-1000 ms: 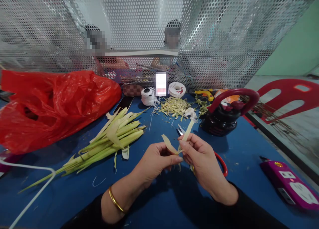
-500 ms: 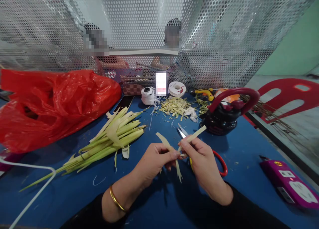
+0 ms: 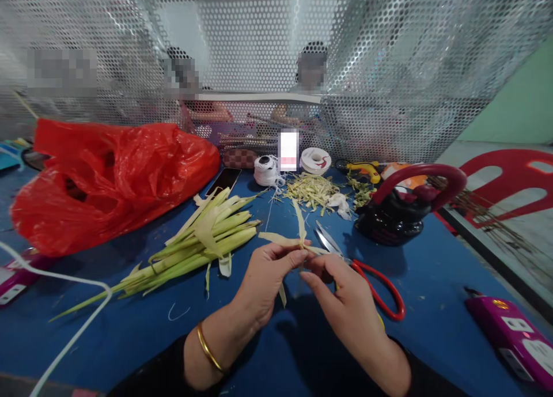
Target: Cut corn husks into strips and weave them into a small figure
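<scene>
Pale leaf strips (image 3: 299, 221), which look like corn husk, cross at a small knot between my fingertips. My left hand (image 3: 265, 279) pinches them just below the knot, thumb on top; one strip end points left and another hangs beneath. My right hand (image 3: 348, 299) has its fingers curled against the right side of the crossing, its thumb lower and slightly off; its fingertips are partly hidden. Beyond my right hand lie red-handled scissors (image 3: 395, 296), blades slightly apart and pointing away. To the left rests a bundle of green husk leaves (image 3: 185, 261).
A red plastic bag (image 3: 116, 178) fills the back left. Thread (image 3: 265, 172), a ribbon spool (image 3: 315, 161), a lit phone (image 3: 288, 149) and cut scraps (image 3: 313, 189) line the back. A dark red-handled pot (image 3: 391, 221) and a purple power strip (image 3: 514, 333) stand right; a white cable (image 3: 82, 328) runs left.
My right hand has let its upper strip swing free and moved lower, fingers curling in by the crossing. The strips have turned, one now pointing up and one left. The view has shifted left.
</scene>
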Tool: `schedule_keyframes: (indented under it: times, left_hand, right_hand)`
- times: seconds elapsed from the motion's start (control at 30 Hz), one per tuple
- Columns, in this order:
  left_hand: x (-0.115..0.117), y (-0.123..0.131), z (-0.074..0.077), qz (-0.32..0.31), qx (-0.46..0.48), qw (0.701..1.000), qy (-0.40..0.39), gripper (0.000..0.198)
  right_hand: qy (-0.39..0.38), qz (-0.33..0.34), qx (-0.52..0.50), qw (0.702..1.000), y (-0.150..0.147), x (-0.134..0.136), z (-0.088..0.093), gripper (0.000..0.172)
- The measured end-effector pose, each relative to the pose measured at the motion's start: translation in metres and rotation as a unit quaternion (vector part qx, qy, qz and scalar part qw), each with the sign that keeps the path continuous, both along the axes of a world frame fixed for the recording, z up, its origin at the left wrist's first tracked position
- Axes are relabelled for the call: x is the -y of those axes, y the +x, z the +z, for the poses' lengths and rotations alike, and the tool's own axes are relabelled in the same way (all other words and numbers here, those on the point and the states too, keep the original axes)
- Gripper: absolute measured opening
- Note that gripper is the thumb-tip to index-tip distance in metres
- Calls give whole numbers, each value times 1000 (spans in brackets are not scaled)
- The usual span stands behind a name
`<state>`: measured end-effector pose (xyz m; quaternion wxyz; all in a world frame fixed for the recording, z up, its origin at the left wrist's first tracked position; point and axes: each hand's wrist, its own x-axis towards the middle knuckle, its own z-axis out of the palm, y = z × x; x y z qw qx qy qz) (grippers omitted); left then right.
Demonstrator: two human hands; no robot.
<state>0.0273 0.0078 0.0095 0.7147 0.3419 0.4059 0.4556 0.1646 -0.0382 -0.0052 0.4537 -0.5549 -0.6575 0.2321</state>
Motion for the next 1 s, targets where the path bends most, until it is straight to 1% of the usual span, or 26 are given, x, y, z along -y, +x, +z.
schedule_keyframes:
  times: [0.07,0.13,0.23,0.3,0.47,0.73,1.0]
  left_hand:
    - [1,1,0,10,3,1000,1,21]
    - [3,2,0,2,6,1000,-4,19]
    - [5,3,0,-16,3,1000,-8,12]
    - [5,3,-1,-18,-1,1000,-11,11]
    - [3,2,-2,-11,-17,1000,1,10]
    - [-1,0,-2,10,-48,999,19,9]
    - [-1,0,-2,13,-61,997,35,7]
  right_hand:
    - [-32,-3,-16,999,-2,-3,-3,17]
    - [-55,3,-57,997,-3,-5,-4,19]
    - [-116,17,-131,984,-4,-7,-3,20]
    - [-150,23,-156,976,-5,-7,-1,23]
    - [-141,51,-174,973,-6,-7,2,27]
    - [-189,74,-207,957,-5,-1,2,34]
    - [-184,76,-183,963,-7,0,3,33]
